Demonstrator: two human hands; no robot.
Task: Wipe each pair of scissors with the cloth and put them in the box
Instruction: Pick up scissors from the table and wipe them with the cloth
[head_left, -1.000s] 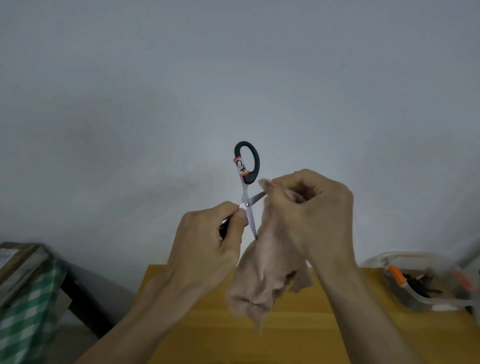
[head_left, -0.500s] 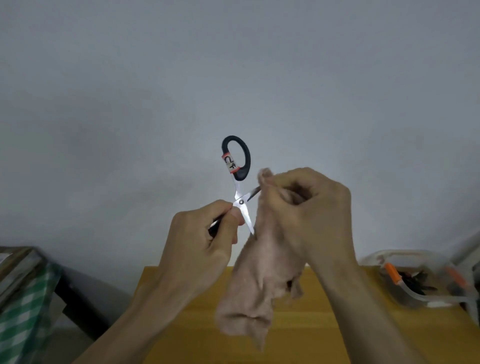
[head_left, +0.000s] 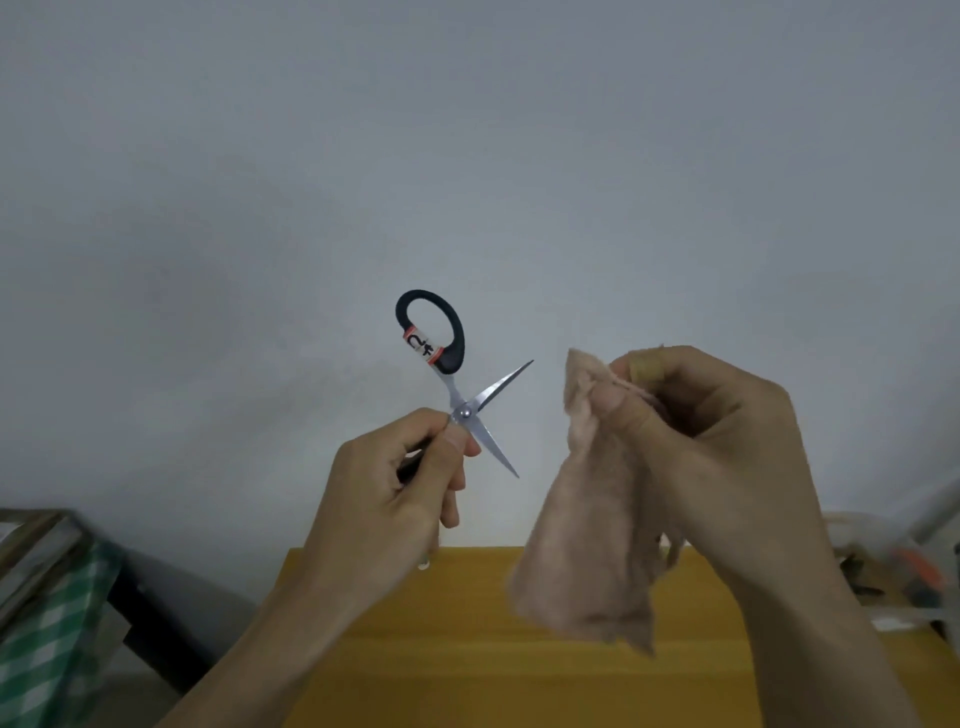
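My left hand (head_left: 395, 493) grips one handle of a pair of black-handled scissors (head_left: 457, 384), held up in front of the wall. The blades are spread wide open, and one handle loop with an orange-and-white label points up. My right hand (head_left: 696, 431) pinches a beige cloth (head_left: 587, 535) between thumb and fingers, and the cloth hangs down from it. A gap separates the cloth from the blade tips. A clear plastic box (head_left: 893, 571) with dark scissors inside sits blurred at the right edge of the yellow table (head_left: 467, 649).
A green-and-white checked cloth (head_left: 41, 634) over a dark frame stands at the lower left. A plain grey wall fills the background.
My right hand has pulled the cloth off the blade to the right. The scissors now stand free of the cloth with the upper blade bare. The view has shifted slightly.
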